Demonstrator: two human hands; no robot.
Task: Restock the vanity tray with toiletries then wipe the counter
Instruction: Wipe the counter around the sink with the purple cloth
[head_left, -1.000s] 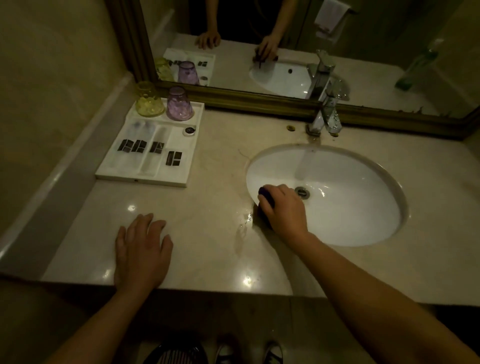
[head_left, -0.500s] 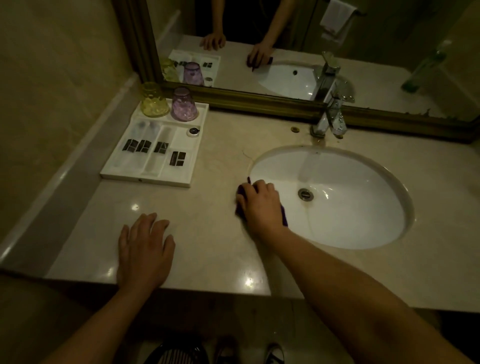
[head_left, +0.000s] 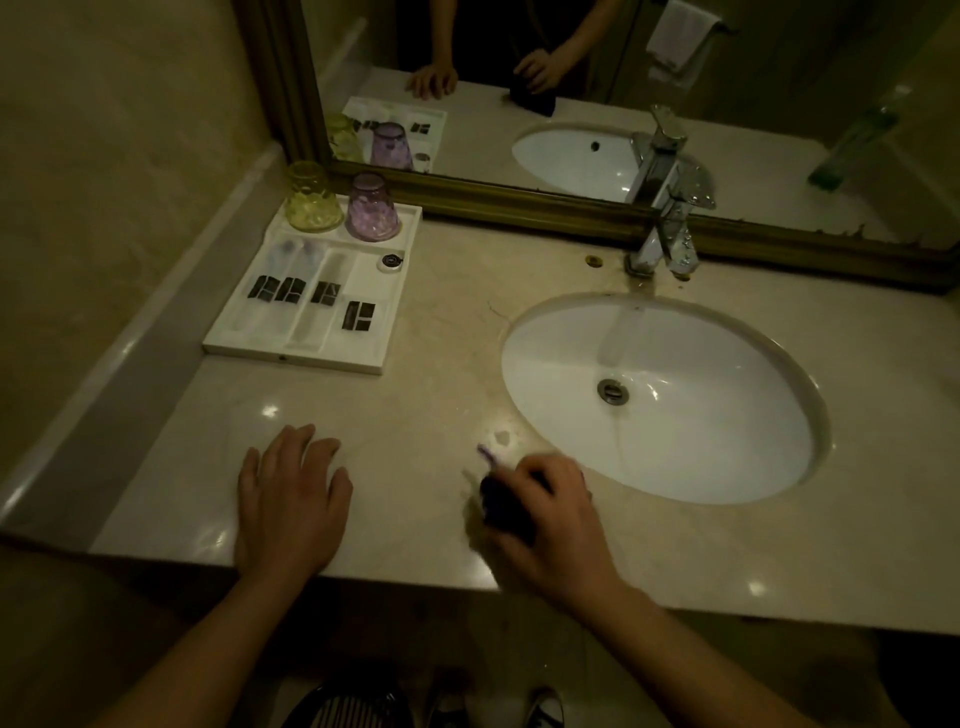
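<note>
The white vanity tray (head_left: 244, 345) sits at the back left of the beige counter (head_left: 415, 395). It holds several packaged toiletries with dark labels (head_left: 291, 290) and a small round item (head_left: 390, 261). A yellow glass (head_left: 311, 198) and a purple glass (head_left: 371, 209) stand upside down at its far end. My right hand (head_left: 556, 525) is closed on a dark purple cloth (head_left: 501, 501) and presses it on the counter near the front edge, left of the basin. My left hand (head_left: 291, 499) lies flat on the counter, fingers apart, holding nothing.
A white oval basin (head_left: 727, 441) with a metal drain (head_left: 613, 391) is sunk into the counter on the right. A chrome tap (head_left: 662, 208) stands behind it against the framed mirror (head_left: 519, 202). A small wet patch (head_left: 501, 439) glistens near the basin's left rim.
My right hand has dragged the cloth from inside the basin's left rim out onto the counter and toward the front edge. My left hand has stayed put.
</note>
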